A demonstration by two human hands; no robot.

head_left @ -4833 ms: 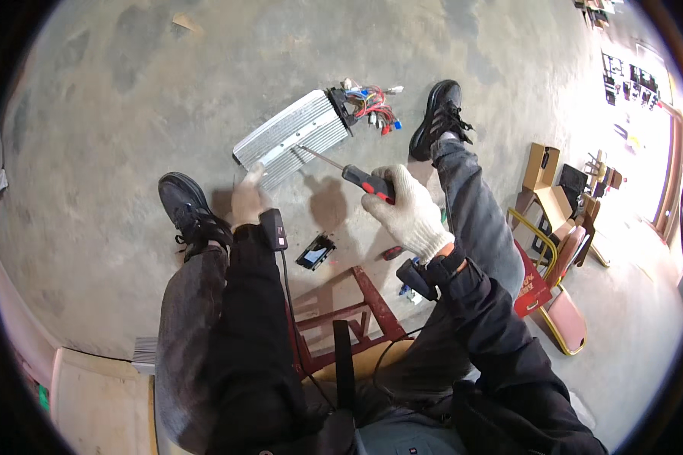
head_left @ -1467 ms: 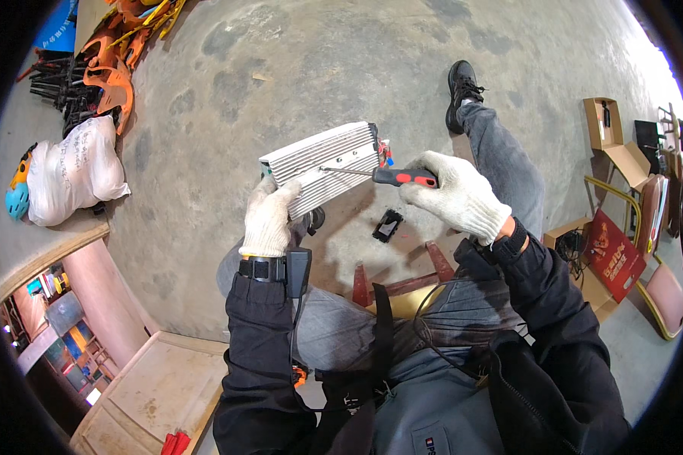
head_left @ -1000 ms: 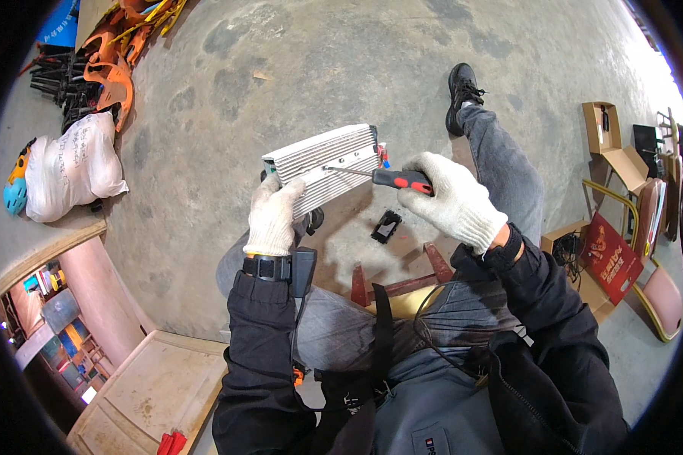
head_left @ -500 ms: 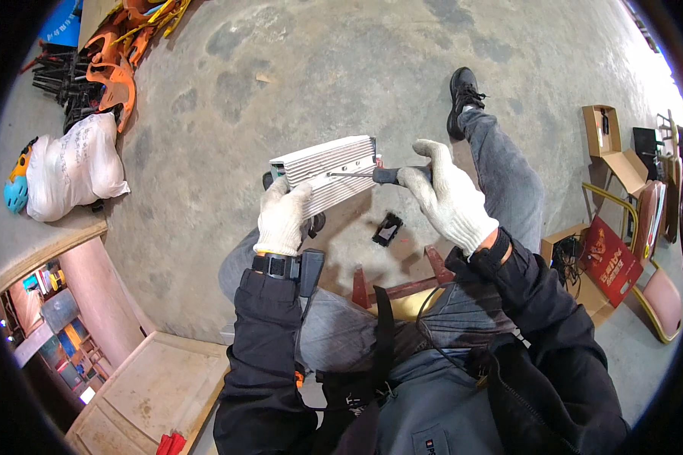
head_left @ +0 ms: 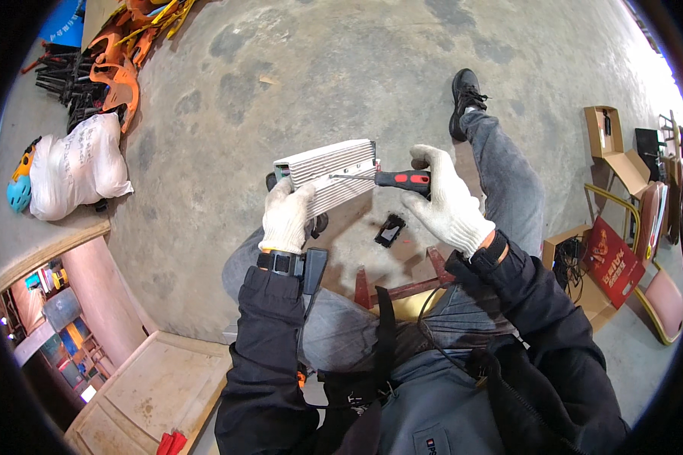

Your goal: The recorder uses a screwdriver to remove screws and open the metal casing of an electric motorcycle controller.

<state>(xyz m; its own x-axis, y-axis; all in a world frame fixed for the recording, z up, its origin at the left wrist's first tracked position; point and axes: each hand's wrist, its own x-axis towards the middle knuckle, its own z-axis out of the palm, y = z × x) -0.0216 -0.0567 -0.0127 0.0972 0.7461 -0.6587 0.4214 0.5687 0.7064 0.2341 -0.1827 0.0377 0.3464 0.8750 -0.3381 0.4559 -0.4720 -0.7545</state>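
Note:
My left hand (head_left: 287, 216), in a white knit glove, grips the lower left end of a silver ribbed metal housing (head_left: 334, 189). The housing is tilted, its finned face turned toward me, with small screws or holes along the middle. Level with it on the right, my gloved right hand (head_left: 451, 201) holds a screwdriver (head_left: 404, 180) loosely by the end of its black and red handle. The screwdriver's thin shaft points left across the fins. Its tip meets the finned face near the middle; whether it sits in a screw is too small to tell.
On the concrete floor below the housing lies a small black part (head_left: 389, 230). A white bag (head_left: 80, 163) and orange plastic pieces (head_left: 116, 87) are at the left. Cardboard boxes (head_left: 624, 171) and a chair (head_left: 660, 303) stand right. A wooden panel (head_left: 155, 387) is lower left.
My right hand's fingers have spread and shifted on the screwdriver, so more of its red and black handle shows. The housing and my left hand have barely moved.

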